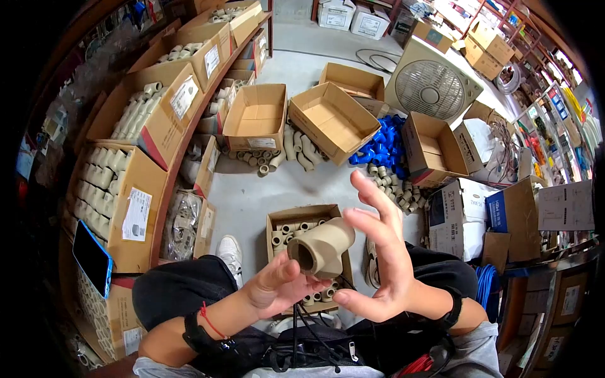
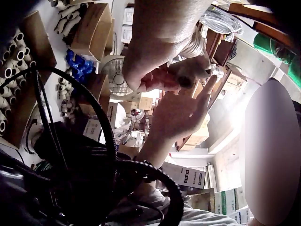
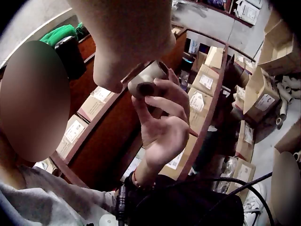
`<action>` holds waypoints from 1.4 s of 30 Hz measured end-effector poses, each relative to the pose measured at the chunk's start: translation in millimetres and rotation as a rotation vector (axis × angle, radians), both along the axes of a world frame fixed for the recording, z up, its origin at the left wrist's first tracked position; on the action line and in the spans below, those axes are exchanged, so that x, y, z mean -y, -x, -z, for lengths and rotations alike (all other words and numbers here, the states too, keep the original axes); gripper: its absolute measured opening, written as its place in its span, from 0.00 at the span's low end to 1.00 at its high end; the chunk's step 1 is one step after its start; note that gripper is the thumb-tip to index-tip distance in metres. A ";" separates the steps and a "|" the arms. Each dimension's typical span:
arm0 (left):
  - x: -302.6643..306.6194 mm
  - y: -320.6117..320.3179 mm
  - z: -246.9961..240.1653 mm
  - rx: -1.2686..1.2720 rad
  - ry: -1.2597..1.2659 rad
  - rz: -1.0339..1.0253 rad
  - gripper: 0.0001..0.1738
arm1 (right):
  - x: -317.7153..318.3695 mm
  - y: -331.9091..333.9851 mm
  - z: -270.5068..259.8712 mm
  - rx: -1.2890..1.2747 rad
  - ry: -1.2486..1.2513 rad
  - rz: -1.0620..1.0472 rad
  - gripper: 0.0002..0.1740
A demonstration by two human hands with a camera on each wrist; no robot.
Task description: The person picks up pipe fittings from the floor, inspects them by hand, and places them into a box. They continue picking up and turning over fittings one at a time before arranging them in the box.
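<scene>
A beige plastic pipe tee is held up in front of the body, above an open carton of similar fittings. My left hand grips it from below and the left, with one round opening facing left. In the right wrist view, the left fingers and thumb pinch the tee around its side branch. My right hand is raised just right of the tee, fingers spread and thumb apart, gripping nothing. The left wrist view shows the tee between the left hand and the right hand.
The carton of fittings stands on the floor between the feet. Ahead are emptied cartons, blue fittings and a box fan. Shelved cartons line the left, with a phone against them. Boxes stand at right.
</scene>
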State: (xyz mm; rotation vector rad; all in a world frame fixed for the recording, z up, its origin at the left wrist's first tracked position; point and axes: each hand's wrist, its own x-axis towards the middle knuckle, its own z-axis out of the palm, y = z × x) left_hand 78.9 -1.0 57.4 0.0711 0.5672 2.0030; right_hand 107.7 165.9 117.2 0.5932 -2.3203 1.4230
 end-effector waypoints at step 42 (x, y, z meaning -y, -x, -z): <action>12.8 27.6 20.2 -0.089 0.533 -0.258 0.17 | -35.5 9.9 322.6 0.888 -0.764 -0.034 0.16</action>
